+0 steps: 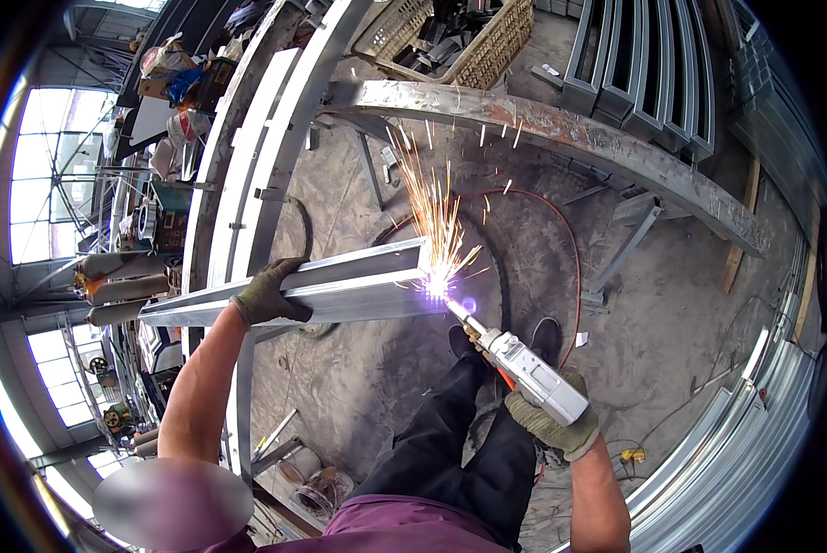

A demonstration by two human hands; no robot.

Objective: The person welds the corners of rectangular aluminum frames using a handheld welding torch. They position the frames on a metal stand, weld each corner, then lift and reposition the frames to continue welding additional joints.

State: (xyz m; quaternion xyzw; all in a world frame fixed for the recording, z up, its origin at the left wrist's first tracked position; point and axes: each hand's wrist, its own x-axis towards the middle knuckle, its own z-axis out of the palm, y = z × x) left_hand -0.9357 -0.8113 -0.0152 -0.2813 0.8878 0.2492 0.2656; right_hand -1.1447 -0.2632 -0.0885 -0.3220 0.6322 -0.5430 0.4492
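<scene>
A long grey steel channel point(340, 288) is held roughly level above a concrete floor point(690, 313), running from the middle left toward the centre of the view. Its left part is gripped from above by the gloved left hand point(268, 293), fingers wrapped over the top edge. At its right end a bright violet-white arc point(439, 288) is seen, with orange sparks point(432, 207) thrown upward. The arc is met by the nozzle of a white handheld welding gun point(524, 367), which is clasped firmly at its rear by the gloved right hand point(553, 426). An orange hose point(572, 258) is looped across the floor behind. A curved rusty steel beam point(561, 138) is arched across above, and stacked grey profiles point(644, 69) are seen at the upper right. Black trousers point(473, 442) are visible below.
</scene>
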